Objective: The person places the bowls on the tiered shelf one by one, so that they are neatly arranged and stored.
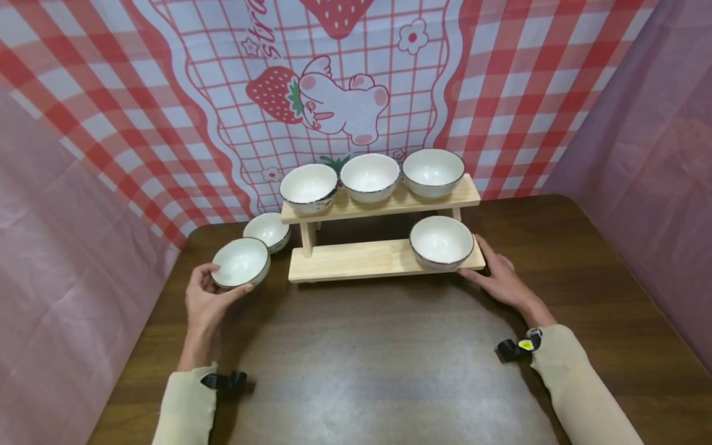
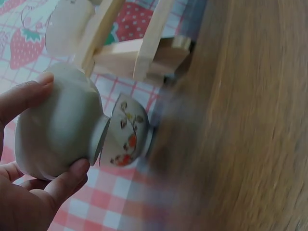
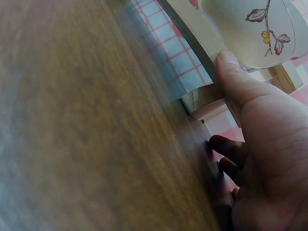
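My left hand [image 1: 208, 303] grips a white bowl [image 1: 241, 262] by its sides, lifted at the left of the table; the left wrist view shows its plain pale outside. Just behind it stands another white bowl [image 1: 268, 230], with a flower pattern outside. At the right end of a two-step wooden stand [image 1: 356, 259], my right hand [image 1: 503, 281] holds the lower board, thumb on its front edge. Next to that thumb a bowl [image 1: 442, 241] sits on the lower step. Three bowls stand on the upper step: left [image 1: 309, 185], middle [image 1: 370, 176] and right [image 1: 434, 170].
A brown wooden table [image 1: 367, 358] lies under everything. Behind it hangs a red-and-white checked cloth [image 1: 500, 93] with strawberry prints, and pink cloths [image 1: 623, 148] hang at the sides. The stand's left leg [image 1: 308, 238] is close to the bowl on the table.
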A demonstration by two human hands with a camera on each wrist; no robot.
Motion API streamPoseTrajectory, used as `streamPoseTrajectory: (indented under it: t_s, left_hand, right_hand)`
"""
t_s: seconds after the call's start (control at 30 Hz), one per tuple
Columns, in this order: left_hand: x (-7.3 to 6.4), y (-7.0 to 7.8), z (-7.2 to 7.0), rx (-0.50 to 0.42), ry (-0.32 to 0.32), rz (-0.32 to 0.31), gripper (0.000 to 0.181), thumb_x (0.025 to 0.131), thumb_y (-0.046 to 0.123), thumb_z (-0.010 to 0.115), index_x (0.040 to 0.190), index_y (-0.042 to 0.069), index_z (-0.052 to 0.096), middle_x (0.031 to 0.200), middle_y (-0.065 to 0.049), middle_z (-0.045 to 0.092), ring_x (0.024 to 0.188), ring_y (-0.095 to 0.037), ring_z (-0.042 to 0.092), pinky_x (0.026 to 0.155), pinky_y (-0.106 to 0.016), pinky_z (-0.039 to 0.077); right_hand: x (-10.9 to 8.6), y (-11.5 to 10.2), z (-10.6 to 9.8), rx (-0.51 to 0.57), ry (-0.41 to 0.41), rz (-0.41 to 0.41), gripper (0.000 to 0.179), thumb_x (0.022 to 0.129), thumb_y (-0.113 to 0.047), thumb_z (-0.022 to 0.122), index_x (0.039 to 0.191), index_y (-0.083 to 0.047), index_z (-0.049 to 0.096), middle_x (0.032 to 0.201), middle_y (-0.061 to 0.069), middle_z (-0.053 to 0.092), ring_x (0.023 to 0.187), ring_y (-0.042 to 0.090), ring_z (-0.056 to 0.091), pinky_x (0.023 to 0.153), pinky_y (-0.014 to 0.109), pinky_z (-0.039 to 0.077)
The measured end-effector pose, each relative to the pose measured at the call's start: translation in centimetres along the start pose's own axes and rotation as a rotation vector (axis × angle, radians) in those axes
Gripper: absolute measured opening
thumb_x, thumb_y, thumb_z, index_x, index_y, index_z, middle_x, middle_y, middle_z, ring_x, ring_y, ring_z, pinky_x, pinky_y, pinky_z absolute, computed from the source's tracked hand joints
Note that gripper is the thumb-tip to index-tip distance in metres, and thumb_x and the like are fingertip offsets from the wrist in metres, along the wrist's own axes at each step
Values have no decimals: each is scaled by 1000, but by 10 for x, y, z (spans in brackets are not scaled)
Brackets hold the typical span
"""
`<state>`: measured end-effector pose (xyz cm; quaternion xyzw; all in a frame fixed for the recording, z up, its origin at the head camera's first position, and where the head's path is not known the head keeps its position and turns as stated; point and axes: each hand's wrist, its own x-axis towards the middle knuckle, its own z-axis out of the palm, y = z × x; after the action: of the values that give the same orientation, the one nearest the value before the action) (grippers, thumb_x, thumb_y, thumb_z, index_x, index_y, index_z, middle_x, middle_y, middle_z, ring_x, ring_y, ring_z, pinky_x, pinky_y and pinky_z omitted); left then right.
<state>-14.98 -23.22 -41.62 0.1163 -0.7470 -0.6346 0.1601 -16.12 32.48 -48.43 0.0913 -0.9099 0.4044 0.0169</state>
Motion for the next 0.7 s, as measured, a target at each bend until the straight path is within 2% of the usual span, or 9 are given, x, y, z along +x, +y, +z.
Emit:
streamPoseTrajectory:
  t_s: [0.27, 0.47, 0.7]
  left_hand:
    - [-13, 11, 12, 42, -93, 22, 73, 64, -16, 84, 125, -4, 44, 127, -15, 57, 94, 0, 61, 73, -7, 52]
    - [-21, 18, 23, 71, -140, 42, 72, 64, -13, 85, 124, -2, 46, 128, -17, 58, 96, 0, 61, 76, -8, 53]
    - [-29, 25, 38, 73, -203, 77, 73, 63, -12, 86, 125, -3, 47, 123, -19, 60, 92, 1, 61, 76, -11, 55]
  right_hand:
    - [-1, -1, 0, 7, -2, 5, 90, 95, -32, 67, 161, -8, 12, 164, 25, 25, 144, 48, 30, 113, 69, 15]
    - [-1, -2, 0, 11, -11, 12, 90, 95, -33, 67, 161, -9, 11, 164, 24, 24, 145, 47, 29, 113, 69, 14]
    - [-1, -3, -1, 18, -17, 18, 91, 95, -33, 67, 161, -8, 10, 164, 25, 23, 145, 48, 28, 113, 69, 13]
